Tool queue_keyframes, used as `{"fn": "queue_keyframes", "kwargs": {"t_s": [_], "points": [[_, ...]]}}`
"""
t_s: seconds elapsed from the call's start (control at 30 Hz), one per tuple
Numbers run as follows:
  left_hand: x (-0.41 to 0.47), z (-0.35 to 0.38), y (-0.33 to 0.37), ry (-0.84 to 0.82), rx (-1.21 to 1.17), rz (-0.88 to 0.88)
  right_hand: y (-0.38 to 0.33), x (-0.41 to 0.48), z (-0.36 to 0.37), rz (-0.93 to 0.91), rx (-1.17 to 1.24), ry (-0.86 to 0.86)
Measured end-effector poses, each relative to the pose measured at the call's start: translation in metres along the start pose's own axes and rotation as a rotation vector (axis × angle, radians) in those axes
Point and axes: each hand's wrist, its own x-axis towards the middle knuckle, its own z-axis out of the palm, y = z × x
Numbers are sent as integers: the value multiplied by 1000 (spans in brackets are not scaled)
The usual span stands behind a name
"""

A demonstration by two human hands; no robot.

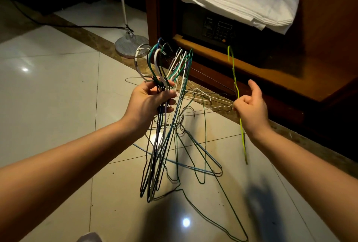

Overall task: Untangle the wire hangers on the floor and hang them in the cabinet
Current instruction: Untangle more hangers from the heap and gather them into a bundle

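Observation:
My left hand (153, 99) grips a bundle of wire hangers (162, 145) by their necks; white, green, blue and dark hooks stick up above my fingers and the bodies hang down over the floor. My right hand (249, 104) holds a single yellow-green hanger (235, 79) by its neck, with the thumb raised; its hook points up and its body hangs below my wrist. More hangers (201, 104) lie tangled on the tiles between my hands, including a white one. The wooden cabinet (319, 19) stands open at the upper right.
Inside the cabinet's lower shelf sits a dark safe (217, 28) with a keypad, with folded white cloth (242, 3) above it. A floor lamp's round base (129, 45) and pole stand left of the cabinet, with a black cable (58, 25) across the floor.

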Motion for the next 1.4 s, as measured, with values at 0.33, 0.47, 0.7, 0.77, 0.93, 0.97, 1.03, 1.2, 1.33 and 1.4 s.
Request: {"fn": "queue_keyframes", "kwargs": {"t_s": [0.33,0.47,0.7,0.77,0.93,0.97,1.03,1.2,1.33,1.4], "points": [[1,10,-17,-6,18,-41,-18,-18,20,-3,171,-113],[-3,20,-27,-38,-10,-69,-33,-37,46,13,214,-235],[4,19,-26,-31,-297,-137,-44,-57,73,9,306,-388],[6,17,-26,-34,-321,-141,-44,-61,75,-5,335,-401],[5,17,-26,-24,-294,-159,-42,-65,79,-51,278,-398],[5,17,-26,-21,-284,-163,-41,-65,81,-45,251,-396],[6,14,-27,-24,-271,-171,-40,-64,81,-30,199,-387],[6,11,-24,-24,-188,-194,-43,-43,68,-12,95,-328],[-1,18,-23,-91,-95,-220,-51,-16,53,-164,-98,-183],[-5,20,-24,-149,-44,-233,-50,-6,48,-265,-292,-212]]}}
